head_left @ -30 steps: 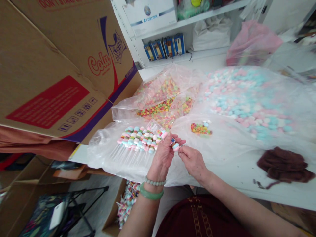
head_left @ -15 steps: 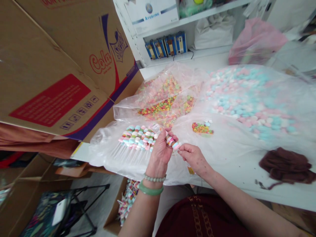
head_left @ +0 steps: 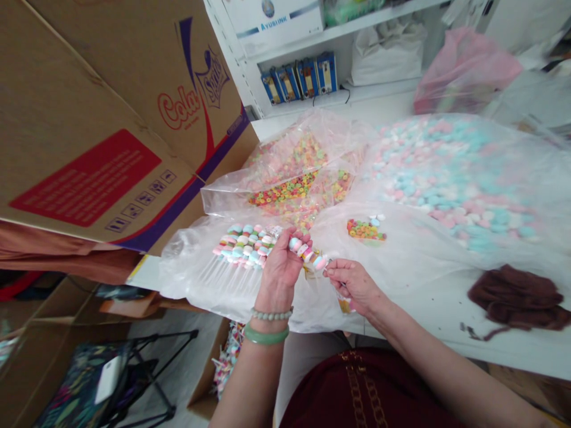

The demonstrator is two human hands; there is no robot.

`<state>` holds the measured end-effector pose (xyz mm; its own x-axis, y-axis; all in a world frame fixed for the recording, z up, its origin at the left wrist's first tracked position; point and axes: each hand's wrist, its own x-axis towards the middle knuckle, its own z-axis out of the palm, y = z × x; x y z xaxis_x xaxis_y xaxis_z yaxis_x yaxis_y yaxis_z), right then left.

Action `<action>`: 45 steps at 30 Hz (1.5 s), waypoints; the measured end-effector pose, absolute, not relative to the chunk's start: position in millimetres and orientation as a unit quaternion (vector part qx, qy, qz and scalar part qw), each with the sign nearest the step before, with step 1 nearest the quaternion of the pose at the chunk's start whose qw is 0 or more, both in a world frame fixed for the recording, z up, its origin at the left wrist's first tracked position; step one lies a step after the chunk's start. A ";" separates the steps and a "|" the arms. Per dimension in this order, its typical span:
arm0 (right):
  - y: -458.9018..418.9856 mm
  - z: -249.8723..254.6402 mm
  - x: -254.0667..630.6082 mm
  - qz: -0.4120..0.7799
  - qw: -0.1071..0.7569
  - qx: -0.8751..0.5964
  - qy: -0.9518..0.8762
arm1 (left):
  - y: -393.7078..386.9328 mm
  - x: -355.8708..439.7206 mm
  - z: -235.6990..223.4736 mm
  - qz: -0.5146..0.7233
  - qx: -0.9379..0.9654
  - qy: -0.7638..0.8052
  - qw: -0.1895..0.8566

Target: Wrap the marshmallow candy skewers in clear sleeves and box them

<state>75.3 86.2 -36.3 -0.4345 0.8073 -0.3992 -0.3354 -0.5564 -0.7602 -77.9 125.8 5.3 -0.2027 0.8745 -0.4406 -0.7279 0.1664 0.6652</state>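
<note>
The left hand (head_left: pixel 280 267) is clenched around a fan of pastel candy sticks (head_left: pixel 244 245), their candy heads spreading to its upper left and their pale stems slanting down over a clear plastic sheet (head_left: pixel 191 279). A short row of pink, white and blue candies (head_left: pixel 307 252) runs from its fingers toward the right hand (head_left: pixel 354 285), whose fingertips (head_left: pixel 332 267) are pinched together at the row's end; whatever lies between them is hidden. A small wrapper with yellow print (head_left: pixel 343 304) shows below that hand, partly covered. Beyond, a clear bag of rainbow ring candies (head_left: pixel 289 190) lies at centre, a heap of pastel candies (head_left: pixel 450 184) at upper right, and a dark brown cloth (head_left: pixel 513 303) at right. A large cardboard carton (head_left: pixel 89 119) cuts off the upper left.
</note>
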 end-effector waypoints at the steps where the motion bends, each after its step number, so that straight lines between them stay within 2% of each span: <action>1: 87.0 -38.2 74.2 0.780 0.363 -0.401 -0.316 | 126.1 -77.2 6.4 0.640 0.080 0.440 0.625; 7: 89.6 -52.6 73.5 0.703 0.372 -0.431 -0.428 | 125.3 -69.6 10.8 0.629 0.084 0.512 0.579; 12: 85.5 -54.4 76.2 0.666 0.367 -0.427 -0.489 | 127.7 -73.2 10.0 0.604 0.079 0.513 0.604; 18: 85.6 -52.9 75.3 0.666 0.375 -0.441 -0.471 | 129.6 -79.8 9.0 0.575 0.110 0.514 0.627; 28: 82.5 -54.5 75.4 0.576 0.362 -0.446 -0.582 | 131.7 -82.4 4.0 0.603 0.103 0.565 0.554; 32: 80.6 -51.7 75.6 0.527 0.357 -0.442 -0.632 | 131.6 -79.2 3.6 0.589 0.119 0.556 0.574; 39: 84.4 -52.6 76.7 0.564 0.369 -0.484 -0.559 | 117.7 -60.8 -6.1 0.597 0.148 0.475 0.629; 45: 81.4 -51.4 72.9 0.520 0.410 -0.473 -0.581 | 106.0 -46.7 -16.6 0.600 0.166 0.447 0.642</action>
<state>72.9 81.4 -51.4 -0.2159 0.9763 -0.0157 0.1245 0.0116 -0.9922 -46.7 106.0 -16.6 -0.1200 0.9191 -0.3752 -0.6226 0.2247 0.7496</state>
